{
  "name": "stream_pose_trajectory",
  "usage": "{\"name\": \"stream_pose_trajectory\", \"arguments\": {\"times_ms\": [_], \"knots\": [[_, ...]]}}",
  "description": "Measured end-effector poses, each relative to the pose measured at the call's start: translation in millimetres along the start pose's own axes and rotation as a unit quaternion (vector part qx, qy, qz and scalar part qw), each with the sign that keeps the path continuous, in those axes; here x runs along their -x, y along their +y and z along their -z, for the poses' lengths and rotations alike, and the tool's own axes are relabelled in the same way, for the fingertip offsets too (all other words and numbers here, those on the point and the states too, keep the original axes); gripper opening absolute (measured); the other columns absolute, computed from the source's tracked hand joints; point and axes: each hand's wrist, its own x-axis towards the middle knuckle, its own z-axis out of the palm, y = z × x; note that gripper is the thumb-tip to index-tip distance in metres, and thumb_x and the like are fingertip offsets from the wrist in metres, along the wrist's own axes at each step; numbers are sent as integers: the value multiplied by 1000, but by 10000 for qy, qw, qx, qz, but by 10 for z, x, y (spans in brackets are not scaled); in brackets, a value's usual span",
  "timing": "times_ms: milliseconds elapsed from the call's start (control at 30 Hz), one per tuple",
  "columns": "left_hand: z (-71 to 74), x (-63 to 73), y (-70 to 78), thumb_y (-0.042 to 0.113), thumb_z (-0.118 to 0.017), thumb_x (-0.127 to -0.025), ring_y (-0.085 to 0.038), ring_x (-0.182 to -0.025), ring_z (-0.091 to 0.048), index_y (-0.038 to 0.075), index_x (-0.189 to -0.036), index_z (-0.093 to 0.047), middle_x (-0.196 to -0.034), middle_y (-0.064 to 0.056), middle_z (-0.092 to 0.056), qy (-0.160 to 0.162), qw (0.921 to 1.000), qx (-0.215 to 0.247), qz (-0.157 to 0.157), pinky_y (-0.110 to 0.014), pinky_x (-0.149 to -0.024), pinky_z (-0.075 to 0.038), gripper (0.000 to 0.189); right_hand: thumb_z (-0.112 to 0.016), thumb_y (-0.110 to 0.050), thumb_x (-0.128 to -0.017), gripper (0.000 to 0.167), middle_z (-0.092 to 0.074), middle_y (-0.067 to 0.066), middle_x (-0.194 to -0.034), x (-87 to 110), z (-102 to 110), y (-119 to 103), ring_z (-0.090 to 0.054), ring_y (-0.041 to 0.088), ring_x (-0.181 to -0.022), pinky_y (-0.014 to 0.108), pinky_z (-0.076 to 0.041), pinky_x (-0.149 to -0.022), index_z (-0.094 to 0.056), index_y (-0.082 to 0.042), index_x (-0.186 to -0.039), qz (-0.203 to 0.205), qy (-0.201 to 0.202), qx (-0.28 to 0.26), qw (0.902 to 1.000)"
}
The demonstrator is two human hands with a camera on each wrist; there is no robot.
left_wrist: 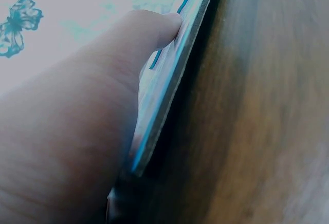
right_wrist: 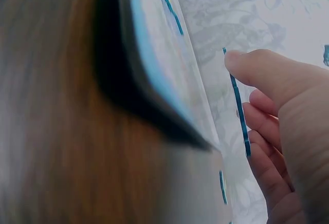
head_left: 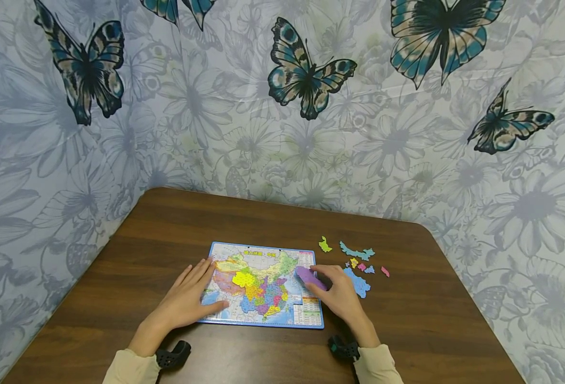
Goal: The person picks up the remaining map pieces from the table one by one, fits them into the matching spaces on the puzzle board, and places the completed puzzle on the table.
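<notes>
A map puzzle board (head_left: 263,316) with a blue border lies on the table, many coloured pieces set in it. My left hand (head_left: 186,296) rests on its left side with fingers spread; in the left wrist view the thumb (left_wrist: 154,29) touches the board's face near the edge. Over the board's right side, my right hand (head_left: 337,293) pinches a purple puzzle piece (head_left: 308,276) between thumb and fingers. Seen edge-on in the right wrist view, this thin piece (right_wrist: 239,106) is held apart from the board (right_wrist: 159,75).
Right of the board lie loose pieces: a yellow-green one (head_left: 324,245), a long teal one (head_left: 356,251), a larger blue one (head_left: 357,282), a pink one (head_left: 385,271) and several small ones. The brown wooden table (head_left: 244,354) meets a butterfly-patterned backdrop (head_left: 244,149) behind.
</notes>
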Motion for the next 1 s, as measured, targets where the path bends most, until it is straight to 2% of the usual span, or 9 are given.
{"name": "stream_pose_trajectory", "arguments": {"times_ms": [133, 333, 533, 667, 800, 1000], "knots": [[3, 1, 3, 73, -63, -88, -39, -156, -24, -4, -158, -34, -168, -20, -26, -4, 10000, 0, 8, -60, -126, -11, 108, -88, -27, -83, 41, -76, 0, -116, -47, -47, -78, -64, 18, -107, 40, -57, -84, -76, -16, -121, 20, -95, -4, 10000], [8, 2, 3, 74, -63, -87, -39, -156, -24, -3, -158, -34, -169, -20, -26, -8, 10000, 28, 14, -60, -126, -11, 108, -87, -29, -84, 41, -76, 0, -118, -106, -104, -195, -62, 19, -110, 43, -57, -88, -76, -17, -122, -9, -240, -141, 9996], [3, -1, -12, 73, -63, -88, -39, -156, -24, -3, -158, -33, -169, -20, -25, 11, 10000, 83, 5, -60, -126, -12, 108, -86, -30, -86, 39, -76, -1, -119, -154, -172, -308, -63, 18, -110, 41, -56, -87, -76, -16, -122, 181, -319, -272, 9990], [3, -5, -23, 72, -64, -88, -40, -156, -24, -3, -159, -33, -169, -20, -24, 32, 9999, 133, -17, -61, -126, -12, 108, -85, -30, -86, 39, -76, 0, -120, -177, -222, -369, -63, 20, -113, 45, -55, -92, -76, -16, -122, 278, -392, -329, 9983], [16, -3, -40, 70, -66, -87, -41, -155, -26, -5, -157, -35, -167, -21, -28, 139, 9999, 61, 2, -63, -125, -9, 107, -85, -30, -86, 38, -76, 0, -119, -201, -268, -416, -64, 21, -115, 49, -55, -96, -76, -16, -121, 314, -445, -420, 9976], [45, 2, -51, 70, -67, -87, -42, -154, -27, -6, -156, -37, -166, -22, -31, 185, 9997, -95, 120, -64, -124, -5, 107, -86, -28, -86, 40, -75, -1, -120, -235, -326, -464, -64, 19, -114, 44, -57, -96, -76, -14, -121, 398, -543, -507, 9964]]}}
